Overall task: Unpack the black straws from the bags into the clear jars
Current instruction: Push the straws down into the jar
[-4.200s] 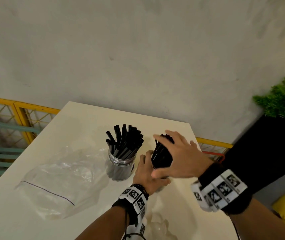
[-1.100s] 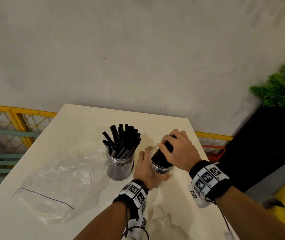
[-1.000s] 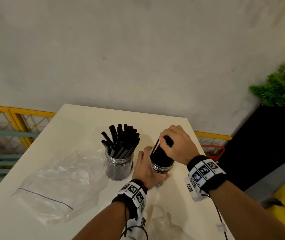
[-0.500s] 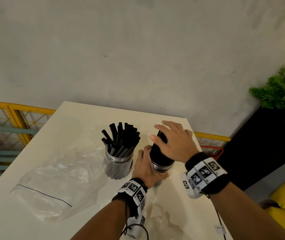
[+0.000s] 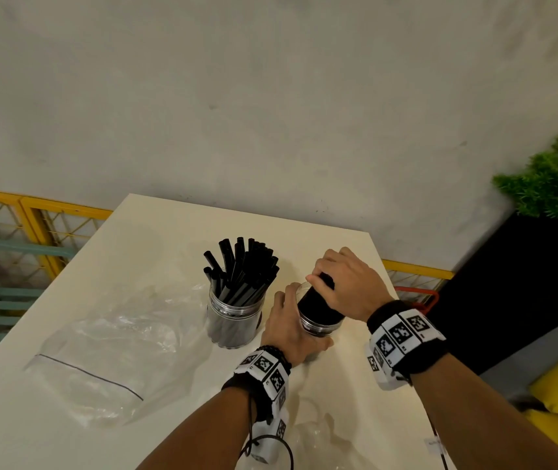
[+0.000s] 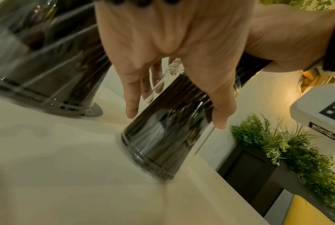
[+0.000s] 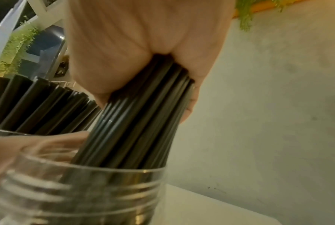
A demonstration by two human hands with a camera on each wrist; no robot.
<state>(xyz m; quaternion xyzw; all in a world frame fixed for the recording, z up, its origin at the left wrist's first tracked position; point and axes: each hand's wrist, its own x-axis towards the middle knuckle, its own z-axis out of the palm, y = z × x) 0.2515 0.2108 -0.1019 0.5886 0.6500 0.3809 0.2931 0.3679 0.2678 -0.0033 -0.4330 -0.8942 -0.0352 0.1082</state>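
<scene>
Two clear jars stand on the white table (image 5: 135,252). The left jar (image 5: 231,320) is full of black straws (image 5: 243,266) that fan out above its rim. My left hand (image 5: 287,323) grips the right jar (image 5: 320,325) (image 6: 162,146), which leans tilted on the table in the left wrist view. My right hand (image 5: 345,286) grips the bundle of black straws (image 7: 139,118) that stands in this jar (image 7: 81,194), its fingers curled round their upper part. An emptied clear bag (image 5: 108,347) lies flat at the left.
A second crumpled clear bag (image 5: 314,442) lies near the table's front edge between my forearms. The right table edge is close to the held jar. A black planter with a green plant (image 5: 555,188) stands to the right, a yellow fence (image 5: 33,215) behind.
My right hand lay open over the straw tops half a second ago; it now curls round the bundle again. The left hand keeps its hold on the jar.
</scene>
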